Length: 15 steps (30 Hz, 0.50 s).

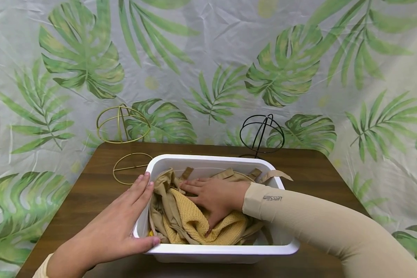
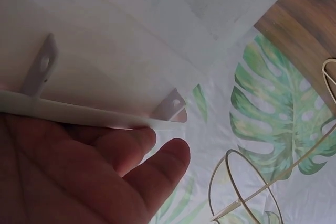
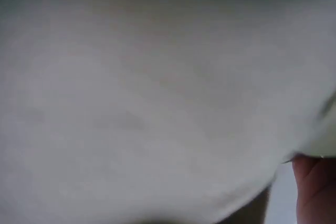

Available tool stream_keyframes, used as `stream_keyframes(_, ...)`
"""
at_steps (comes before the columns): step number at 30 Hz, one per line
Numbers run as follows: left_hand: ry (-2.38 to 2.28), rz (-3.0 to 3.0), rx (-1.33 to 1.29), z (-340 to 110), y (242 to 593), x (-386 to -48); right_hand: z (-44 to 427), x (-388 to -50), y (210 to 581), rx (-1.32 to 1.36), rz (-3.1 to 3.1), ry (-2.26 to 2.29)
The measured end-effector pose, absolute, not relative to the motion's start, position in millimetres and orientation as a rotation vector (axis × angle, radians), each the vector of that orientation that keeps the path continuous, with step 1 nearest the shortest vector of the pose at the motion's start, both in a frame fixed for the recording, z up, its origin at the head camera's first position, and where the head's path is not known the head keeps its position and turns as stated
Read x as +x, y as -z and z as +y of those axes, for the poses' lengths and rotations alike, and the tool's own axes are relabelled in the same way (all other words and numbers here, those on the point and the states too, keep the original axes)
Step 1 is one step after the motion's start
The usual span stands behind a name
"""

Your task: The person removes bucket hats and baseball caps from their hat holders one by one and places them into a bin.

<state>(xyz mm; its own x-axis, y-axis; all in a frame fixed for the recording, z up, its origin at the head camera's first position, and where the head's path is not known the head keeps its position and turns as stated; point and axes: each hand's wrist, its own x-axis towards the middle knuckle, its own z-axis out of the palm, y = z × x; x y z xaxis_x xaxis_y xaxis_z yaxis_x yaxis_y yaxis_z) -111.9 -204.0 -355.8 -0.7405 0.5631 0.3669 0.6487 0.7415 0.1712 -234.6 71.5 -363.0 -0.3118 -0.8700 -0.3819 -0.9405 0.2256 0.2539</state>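
Note:
A white plastic tub (image 1: 222, 250) holds bunched cloth: a mustard-yellow textured fabric (image 1: 191, 212) and tan fabric (image 1: 165, 183) with straps. My left hand (image 1: 107, 227) rests on the tub's left rim, fingers extended along it and thumb on the front corner. In the left wrist view, the fingers (image 2: 157, 174) lie against the outside of the rim. Inside the tub, my right hand (image 1: 215, 197) presses on the cloth with spread fingers. Blurred pale material fills most of the right wrist view, with part of the hand (image 3: 317, 192) at lower right.
The tub stands on a dark wooden table (image 1: 100, 170). Behind it are a gold wire stand (image 1: 123, 123) on the left and a black wire stand (image 1: 262, 133) on the right. A leaf-print curtain (image 1: 215, 46) hangs at the back. A tan strap (image 1: 276, 174) hangs over the right rim.

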Motion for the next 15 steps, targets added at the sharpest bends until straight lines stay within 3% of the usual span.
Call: stream_keyframes(15, 0.427, -2.657, -0.936, -202.8, 354.7, -111.4, 59.9, -237.5, 392.9, -1.709, 2.292, -0.661)
